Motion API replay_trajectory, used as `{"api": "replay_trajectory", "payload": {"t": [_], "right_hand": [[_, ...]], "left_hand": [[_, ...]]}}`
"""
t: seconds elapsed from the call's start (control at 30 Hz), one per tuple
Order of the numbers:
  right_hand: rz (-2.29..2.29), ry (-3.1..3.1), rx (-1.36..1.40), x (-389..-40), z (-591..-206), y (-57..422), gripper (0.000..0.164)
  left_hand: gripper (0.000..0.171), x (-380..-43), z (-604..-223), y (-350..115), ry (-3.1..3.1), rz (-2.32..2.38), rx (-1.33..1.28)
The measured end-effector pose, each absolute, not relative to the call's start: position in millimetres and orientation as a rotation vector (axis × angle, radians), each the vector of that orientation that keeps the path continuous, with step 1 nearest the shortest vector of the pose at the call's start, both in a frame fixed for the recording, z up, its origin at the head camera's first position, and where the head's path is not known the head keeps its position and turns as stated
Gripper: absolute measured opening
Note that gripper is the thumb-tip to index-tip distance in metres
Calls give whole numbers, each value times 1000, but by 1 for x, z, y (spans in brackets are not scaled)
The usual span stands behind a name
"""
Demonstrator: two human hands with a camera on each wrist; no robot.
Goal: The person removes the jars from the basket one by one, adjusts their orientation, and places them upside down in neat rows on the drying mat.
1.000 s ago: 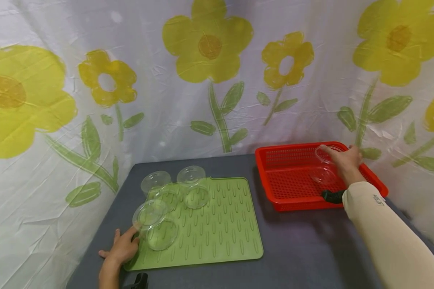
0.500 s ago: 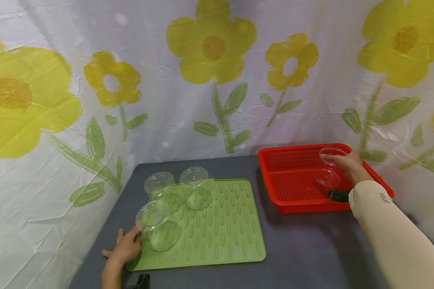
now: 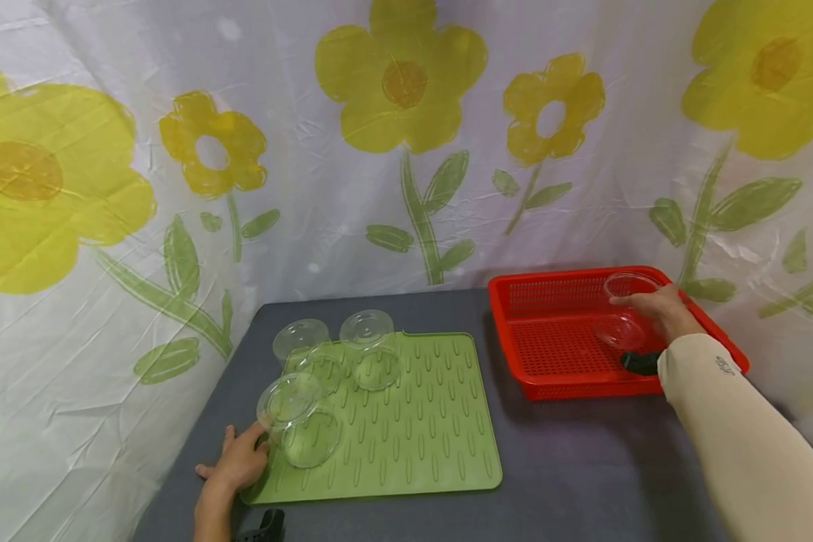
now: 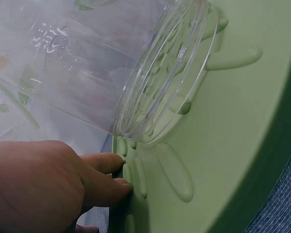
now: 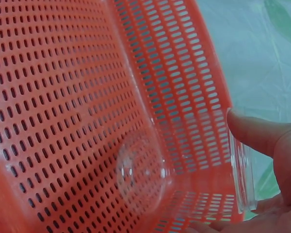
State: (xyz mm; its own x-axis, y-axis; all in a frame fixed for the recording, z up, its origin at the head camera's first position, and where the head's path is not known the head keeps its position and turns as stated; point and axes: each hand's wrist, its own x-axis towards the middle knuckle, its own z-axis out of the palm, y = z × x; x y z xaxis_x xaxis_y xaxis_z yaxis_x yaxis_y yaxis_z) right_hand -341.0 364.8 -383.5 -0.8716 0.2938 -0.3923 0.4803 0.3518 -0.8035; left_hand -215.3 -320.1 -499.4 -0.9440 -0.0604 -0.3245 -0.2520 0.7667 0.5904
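My right hand (image 3: 662, 309) grips the rim of a clear plastic cup (image 5: 140, 174) standing upright in the red basket (image 3: 511, 376), near its right side. The thumb lies on the rim in the right wrist view; the other fingers are partly hidden. At the left, my left hand (image 3: 239, 459) rests with extended fingers (image 4: 106, 187) on the edge of a green ribbed mat (image 3: 433, 452). Just beyond those fingers, a clear cup (image 4: 87, 63) stands upside down, rim on the mat. Two similar cups, one left (image 3: 301, 339) and one right (image 3: 367, 331), stand farther back.
A dark grey table (image 3: 555, 467) carries the mat and basket. Behind and beside it hangs a white curtain (image 3: 298, 248) printed with yellow flowers. The basket stands close to the curtain at the back right.
My right hand has come down slightly onto the cup's rim, while the cup stays in its place in the basket. My left hand has stayed on the mat. The head view has shifted a little.
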Motion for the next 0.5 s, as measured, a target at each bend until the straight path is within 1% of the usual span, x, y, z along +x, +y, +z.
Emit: {"api": "replay_trajectory", "payload": {"t": [0.17,0.5], "right_hand": [[-1554,2402,705,-343,-383,367,118],[-1601,2483,769,-343,-385,364,111]], "left_hand": [[56,-215,-500,-319,2676,959,-250],[57,-216,-500,-319,2683,940,-252]]}}
